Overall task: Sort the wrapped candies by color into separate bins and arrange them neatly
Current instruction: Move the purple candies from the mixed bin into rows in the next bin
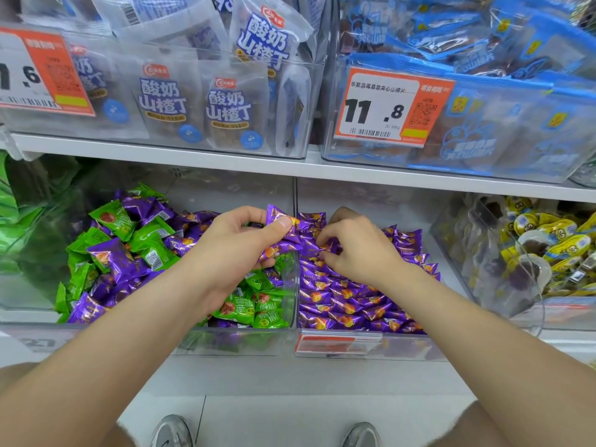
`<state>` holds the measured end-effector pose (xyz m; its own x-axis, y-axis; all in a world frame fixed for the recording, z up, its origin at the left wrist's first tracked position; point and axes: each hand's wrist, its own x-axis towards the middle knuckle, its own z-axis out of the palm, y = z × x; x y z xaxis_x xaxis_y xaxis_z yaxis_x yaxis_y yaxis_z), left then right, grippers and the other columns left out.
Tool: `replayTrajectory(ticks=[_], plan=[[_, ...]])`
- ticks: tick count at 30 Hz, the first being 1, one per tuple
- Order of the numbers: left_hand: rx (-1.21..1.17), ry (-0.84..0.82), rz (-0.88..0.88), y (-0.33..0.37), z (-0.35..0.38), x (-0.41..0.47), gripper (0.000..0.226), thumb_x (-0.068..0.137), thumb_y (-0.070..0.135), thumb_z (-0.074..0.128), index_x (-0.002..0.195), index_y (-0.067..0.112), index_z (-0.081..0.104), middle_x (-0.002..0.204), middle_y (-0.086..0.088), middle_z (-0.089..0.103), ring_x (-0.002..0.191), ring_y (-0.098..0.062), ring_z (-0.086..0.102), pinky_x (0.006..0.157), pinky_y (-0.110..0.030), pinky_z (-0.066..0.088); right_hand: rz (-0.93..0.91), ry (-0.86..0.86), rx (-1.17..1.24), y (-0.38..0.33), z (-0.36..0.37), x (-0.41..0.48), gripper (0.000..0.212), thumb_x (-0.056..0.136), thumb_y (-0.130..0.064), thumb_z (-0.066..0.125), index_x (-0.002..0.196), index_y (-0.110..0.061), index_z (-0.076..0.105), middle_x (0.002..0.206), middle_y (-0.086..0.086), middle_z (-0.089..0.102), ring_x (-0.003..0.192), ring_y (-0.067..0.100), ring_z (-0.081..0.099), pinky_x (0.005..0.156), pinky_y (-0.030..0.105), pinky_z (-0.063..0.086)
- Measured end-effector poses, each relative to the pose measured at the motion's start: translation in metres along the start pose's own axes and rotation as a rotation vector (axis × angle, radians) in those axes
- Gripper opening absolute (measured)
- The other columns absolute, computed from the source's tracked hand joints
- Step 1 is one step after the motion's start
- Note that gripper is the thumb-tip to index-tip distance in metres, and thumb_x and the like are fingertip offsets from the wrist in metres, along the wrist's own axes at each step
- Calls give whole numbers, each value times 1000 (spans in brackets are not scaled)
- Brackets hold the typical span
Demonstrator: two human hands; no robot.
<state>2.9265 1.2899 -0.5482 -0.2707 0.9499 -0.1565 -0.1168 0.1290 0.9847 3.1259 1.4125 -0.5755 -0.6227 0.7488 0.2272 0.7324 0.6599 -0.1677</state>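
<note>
Two clear bins sit side by side on the lower shelf. The left bin holds a mixed heap of green candies and purple candies. In the right bin, purple candies lie in tidy rows. My left hand hovers over the divider between the bins, shut on a bunch of purple candies. My right hand rests on the rows in the right bin, fingertips pinching a purple candy.
A white shelf edge runs just above the bins. Above it stand clear bins of white-and-blue snack packs and blue packs with an orange price tag. A bin of yellow candies is at right.
</note>
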Motion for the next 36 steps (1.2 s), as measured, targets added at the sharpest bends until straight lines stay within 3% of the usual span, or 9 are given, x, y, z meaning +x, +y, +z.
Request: replayTrajectory(ticks=[4,7,10,12,15,18,24,31,36], plan=[[10,4,10,2,0,-2,30,90,36,80,108,13,74,92,-5,74,83,-16,64,73,-28,55,-21,-36,13,0,0,-2,20,86,-36,76,106,-33,78,104,-3,50,101,21,55,77,43,57],[40,4,30,5,1,-5,32,89,37,80,108,13,73,96,-12,77,84,-18,66,74,-29,56,10,108,115,-7,-11,-4,17,92,-33,62,97,-29,78,94,-7,62,91,13,60,76,38,55],[88,6,77,8,2,-9,32,86,39,82,104,14,72,97,-11,79,82,-18,67,74,-29,56,99,221,579,-28,-35,-10,21,99,-28,60,95,-18,79,74,-8,69,66,5,62,65,23,51],[112,6,135,12,4,-14,28,85,35,83,99,13,73,92,-10,79,72,-15,63,65,-22,53,95,115,959,-44,-50,-18,19,101,-27,66,109,-14,78,82,0,74,66,14,65,63,30,55],[162,-33,214,18,6,-20,26,79,33,86,95,14,79,85,-12,78,63,-11,60,58,-16,48,94,-5,1127,-53,-57,-28,22,97,-24,72,115,-13,78,90,12,77,65,17,63,64,32,56],[155,-102,234,20,3,-22,24,79,32,84,98,18,83,87,-9,80,70,-13,65,65,-21,53,156,-89,1283,-46,-58,-29,35,86,-26,78,117,-8,77,103,25,75,73,19,63,69,30,56],[218,-115,219,21,4,-22,12,89,23,79,99,16,82,78,-1,77,62,-5,59,57,-11,45,57,-213,1088,-34,-68,-34,27,89,-7,80,116,-8,77,105,16,78,93,20,72,92,34,60],[238,-79,204,24,5,-21,15,84,25,85,97,19,82,82,-6,79,64,-11,63,58,-14,48,36,-189,1065,-34,-69,-36,25,92,-6,77,116,-9,76,105,15,78,98,24,74,94,35,58],[183,-8,135,21,1,-14,27,86,15,84,111,25,78,95,-3,81,94,-30,77,95,-41,60,213,24,996,-14,-60,-26,29,92,-13,79,120,-11,73,97,9,79,81,21,73,79,37,61]])
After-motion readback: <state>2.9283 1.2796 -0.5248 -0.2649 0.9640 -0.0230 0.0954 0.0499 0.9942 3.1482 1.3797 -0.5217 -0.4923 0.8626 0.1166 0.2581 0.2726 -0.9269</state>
